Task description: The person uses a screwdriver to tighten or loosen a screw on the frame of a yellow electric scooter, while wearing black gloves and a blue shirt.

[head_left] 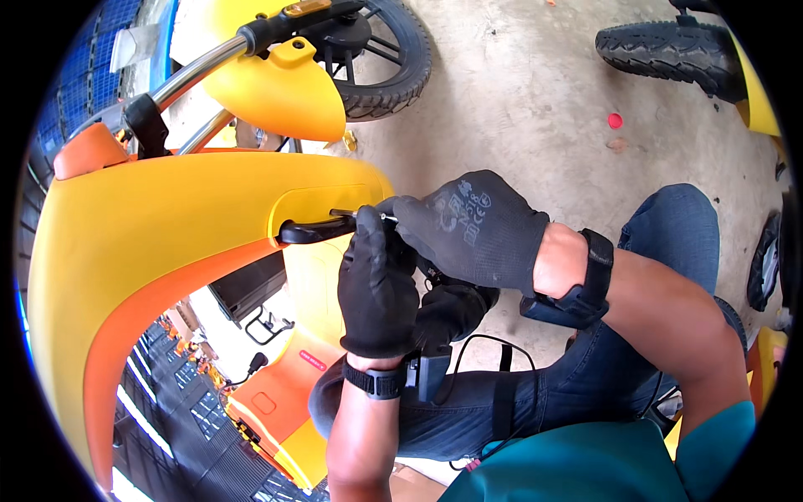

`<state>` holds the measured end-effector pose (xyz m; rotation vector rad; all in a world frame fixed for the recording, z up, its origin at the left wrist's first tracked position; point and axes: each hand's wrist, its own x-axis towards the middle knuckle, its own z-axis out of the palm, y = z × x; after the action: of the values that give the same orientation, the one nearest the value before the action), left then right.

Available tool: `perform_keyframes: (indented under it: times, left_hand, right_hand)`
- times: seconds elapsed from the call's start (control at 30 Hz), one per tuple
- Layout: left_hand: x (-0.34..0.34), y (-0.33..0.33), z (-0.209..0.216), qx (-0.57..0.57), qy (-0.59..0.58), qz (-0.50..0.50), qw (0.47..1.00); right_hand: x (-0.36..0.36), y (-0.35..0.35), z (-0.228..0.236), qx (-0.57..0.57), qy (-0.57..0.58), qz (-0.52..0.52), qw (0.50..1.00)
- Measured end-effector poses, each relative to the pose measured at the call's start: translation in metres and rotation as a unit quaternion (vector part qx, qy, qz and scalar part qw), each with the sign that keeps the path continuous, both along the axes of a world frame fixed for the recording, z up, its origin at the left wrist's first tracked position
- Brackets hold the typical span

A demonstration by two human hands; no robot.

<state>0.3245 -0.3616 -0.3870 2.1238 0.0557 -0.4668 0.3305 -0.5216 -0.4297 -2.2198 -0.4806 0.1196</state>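
Both of my hands wear black work gloves and meet beside a yellow scooter body panel [209,180]. A black curved bar [314,232], like a hook or handle, sticks out of an oval recess in that panel. My left hand [378,293] is upright, its fingers closed next to the bar's end; what they grip is mostly hidden. A thin dark rod [341,212] shows at its fingertips. My right hand [473,230] comes in from the right with thumb and forefinger pinched at a small shiny metal piece [388,217], perhaps a screw.
A yellow fender [280,92] and black tyre [389,63] stand beyond the panel. Another wheel [669,50] is at the far right. A red disc [615,120] lies on the concrete floor. An orange-yellow scooter part [288,393] is at lower left; a black cable [502,341] crosses my jeans.
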Motion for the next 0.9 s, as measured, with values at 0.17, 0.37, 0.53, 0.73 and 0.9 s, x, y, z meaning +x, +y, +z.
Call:
perform_keyframes:
  times: [0.17,0.37,0.53,0.73,0.9]
  left_hand:
    - [0.002,0.006,-0.009,-0.150,0.078,0.138,0.976]
    - [0.004,-0.004,-0.009,-0.165,0.072,0.158,0.971]
    - [0.007,-0.009,-0.003,-0.336,0.177,0.301,0.875]
    - [0.008,-0.008,-0.006,-0.335,0.171,0.315,0.872]
    - [0.005,-0.007,-0.008,-0.323,0.167,0.299,0.882]
  right_hand:
    - [0.001,0.003,-0.003,0.002,0.015,0.005,1.000]
    - [0.011,-0.022,-0.003,0.426,0.516,-0.015,0.743]
    - [-0.008,-0.037,-0.004,0.432,0.647,-0.021,0.629]
    - [-0.025,-0.027,0.000,0.509,0.627,-0.078,0.584]
    - [-0.028,-0.015,0.010,0.511,0.631,-0.115,0.573]
